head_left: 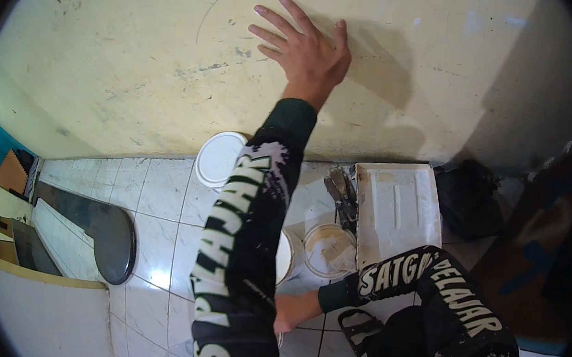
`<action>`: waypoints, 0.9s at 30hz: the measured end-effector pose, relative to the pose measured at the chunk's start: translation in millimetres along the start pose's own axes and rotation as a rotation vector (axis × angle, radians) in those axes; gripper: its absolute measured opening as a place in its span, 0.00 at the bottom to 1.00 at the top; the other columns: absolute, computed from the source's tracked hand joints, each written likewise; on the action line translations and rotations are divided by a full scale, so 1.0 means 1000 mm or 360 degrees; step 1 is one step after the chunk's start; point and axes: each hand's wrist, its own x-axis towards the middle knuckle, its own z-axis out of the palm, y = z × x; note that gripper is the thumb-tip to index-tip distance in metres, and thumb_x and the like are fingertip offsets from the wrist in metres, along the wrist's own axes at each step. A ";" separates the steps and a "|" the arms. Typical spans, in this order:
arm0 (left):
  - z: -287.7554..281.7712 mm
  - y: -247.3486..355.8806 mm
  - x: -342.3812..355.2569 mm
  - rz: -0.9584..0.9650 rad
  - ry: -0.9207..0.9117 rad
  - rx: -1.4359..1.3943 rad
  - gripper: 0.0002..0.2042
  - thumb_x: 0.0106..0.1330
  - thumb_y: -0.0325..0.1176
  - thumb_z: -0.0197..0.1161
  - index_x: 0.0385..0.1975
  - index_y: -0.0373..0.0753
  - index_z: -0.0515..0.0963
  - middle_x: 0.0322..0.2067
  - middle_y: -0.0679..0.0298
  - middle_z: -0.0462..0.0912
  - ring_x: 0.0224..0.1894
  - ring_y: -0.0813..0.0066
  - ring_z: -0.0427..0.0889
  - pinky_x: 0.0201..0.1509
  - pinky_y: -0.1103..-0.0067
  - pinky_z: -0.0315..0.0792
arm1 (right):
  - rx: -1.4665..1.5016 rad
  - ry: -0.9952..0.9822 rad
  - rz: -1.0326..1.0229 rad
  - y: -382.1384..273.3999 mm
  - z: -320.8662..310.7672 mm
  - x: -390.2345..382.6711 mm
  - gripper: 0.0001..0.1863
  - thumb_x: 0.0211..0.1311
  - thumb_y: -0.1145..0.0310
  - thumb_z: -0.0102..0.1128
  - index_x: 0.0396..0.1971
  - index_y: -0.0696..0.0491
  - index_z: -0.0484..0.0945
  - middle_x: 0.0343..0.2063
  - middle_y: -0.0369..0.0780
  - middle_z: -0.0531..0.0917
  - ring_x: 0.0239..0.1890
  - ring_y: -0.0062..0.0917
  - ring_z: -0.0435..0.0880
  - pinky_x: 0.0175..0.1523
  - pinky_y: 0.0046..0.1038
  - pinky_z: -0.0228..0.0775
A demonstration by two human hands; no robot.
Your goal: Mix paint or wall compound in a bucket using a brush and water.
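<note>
My left hand (308,52) is raised in front of the cream wall (136,48), its fingers spread and nothing in it. Whether the palm rests on the wall or is just off it, I cannot tell. My right hand (295,312) is low near the floor, its fingers hidden behind my left sleeve (238,252). Just below it a bit of pale rim shows. A white bucket (284,258), partly covered by that sleeve, stands just beyond my right hand. Beside the bucket is a round white tub (331,251) with beige residue.
By the wall stands a white lidded pail (221,158). A white paint tray (397,209) lies right of dark, stained tools (341,197). A black bag-like bundle (468,199) sits farther right. A dark rounded counter (115,246) juts in at left. A sandal (359,333) shows below.
</note>
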 end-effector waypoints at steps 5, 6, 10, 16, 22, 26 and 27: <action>0.039 0.007 -0.023 -0.0012 0.0210 -0.0277 0.54 0.68 0.63 0.54 0.75 0.28 0.30 0.69 0.21 0.19 0.68 0.10 0.15 0.68 0.29 0.27 | -0.0009 0.0551 -0.0394 0.046 0.039 0.010 0.18 0.57 0.66 0.59 0.40 0.66 0.76 0.34 0.59 0.83 0.43 0.55 0.84 0.49 0.50 0.74; 0.042 0.001 -0.032 -0.0023 0.0203 -0.0271 0.54 0.68 0.63 0.54 0.75 0.28 0.30 0.69 0.21 0.19 0.68 0.10 0.15 0.68 0.29 0.27 | -0.0022 0.0711 -0.0478 0.032 0.033 0.009 0.17 0.57 0.67 0.59 0.39 0.66 0.76 0.34 0.59 0.83 0.43 0.55 0.84 0.50 0.50 0.73; 0.036 -0.050 -0.052 0.0484 -0.0010 -0.0090 0.44 0.69 0.56 0.55 0.78 0.40 0.46 0.74 0.29 0.24 0.70 0.14 0.16 0.69 0.31 0.24 | 0.0056 0.0022 0.0149 -0.011 -0.019 -0.005 0.18 0.57 0.68 0.58 0.42 0.66 0.74 0.33 0.60 0.83 0.44 0.56 0.83 0.52 0.50 0.73; -0.008 -0.124 -0.042 0.0824 -0.0084 -0.0310 0.33 0.71 0.49 0.55 0.76 0.51 0.60 0.78 0.62 0.54 0.80 0.44 0.39 0.78 0.47 0.31 | 0.0314 0.0453 0.0168 0.019 0.006 0.001 0.15 0.61 0.69 0.58 0.41 0.63 0.69 0.25 0.56 0.82 0.33 0.56 0.83 0.39 0.50 0.73; -0.012 -0.143 -0.050 0.0718 -0.0073 -0.0493 0.33 0.67 0.43 0.59 0.73 0.48 0.64 0.75 0.60 0.61 0.81 0.46 0.36 0.77 0.47 0.27 | 0.0329 0.0181 0.0335 0.000 -0.011 0.010 0.17 0.61 0.68 0.58 0.44 0.65 0.70 0.36 0.60 0.83 0.44 0.55 0.84 0.51 0.48 0.73; -0.018 -0.153 -0.051 0.0643 0.0012 -0.0568 0.28 0.68 0.38 0.59 0.69 0.45 0.69 0.70 0.61 0.71 0.80 0.49 0.44 0.78 0.49 0.28 | 0.0280 0.0174 0.0346 0.002 -0.008 0.012 0.18 0.61 0.67 0.59 0.45 0.64 0.70 0.38 0.60 0.82 0.46 0.55 0.83 0.53 0.48 0.73; -0.021 -0.154 -0.051 0.0649 0.0024 -0.0620 0.27 0.69 0.36 0.59 0.68 0.44 0.68 0.68 0.62 0.74 0.79 0.51 0.48 0.78 0.50 0.29 | 0.0272 0.0181 0.0344 0.003 -0.008 0.012 0.18 0.61 0.67 0.60 0.45 0.64 0.70 0.38 0.61 0.82 0.46 0.55 0.83 0.52 0.48 0.73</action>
